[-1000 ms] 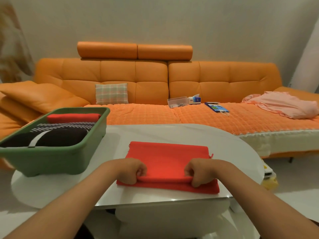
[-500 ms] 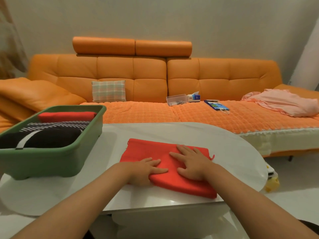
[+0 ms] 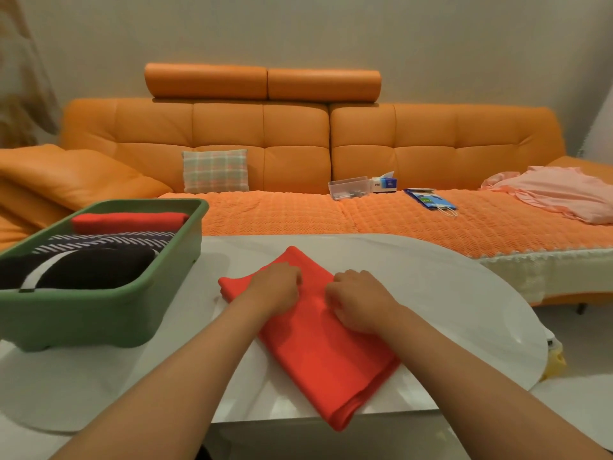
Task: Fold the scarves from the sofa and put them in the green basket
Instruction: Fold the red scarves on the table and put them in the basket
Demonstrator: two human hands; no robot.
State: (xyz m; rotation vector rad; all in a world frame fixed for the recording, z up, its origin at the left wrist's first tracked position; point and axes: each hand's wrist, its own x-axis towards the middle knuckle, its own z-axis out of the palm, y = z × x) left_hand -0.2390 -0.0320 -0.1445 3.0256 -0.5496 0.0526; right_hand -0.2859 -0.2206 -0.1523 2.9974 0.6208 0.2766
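the long orange leather sofa (image 3: 292, 134) fills 12 o'clock, with a pink cloth (image 3: 564, 194) heaped at 2 o'clock that may be one more scarf; i cannot tell. before it stands the glossy white oval table (image 3: 447, 293), which looks slick. the green plastic basket (image 3: 83, 317) at 9 o'clock already holds red, striped and black folded pieces (image 3: 106, 240), so squeezing another in may rumple it. the folded red scarf (image 3: 325, 356) lies aslant at the table's centre, its near end right at the 6 o'clock edge, and could slide off if tugged. the left hand (image 3: 277, 287) and right hand (image 3: 360, 302) sit close together on its far half, fingers curled and seemingly pinching cloth, tips hidden; lifting from there could let the layers fall open.
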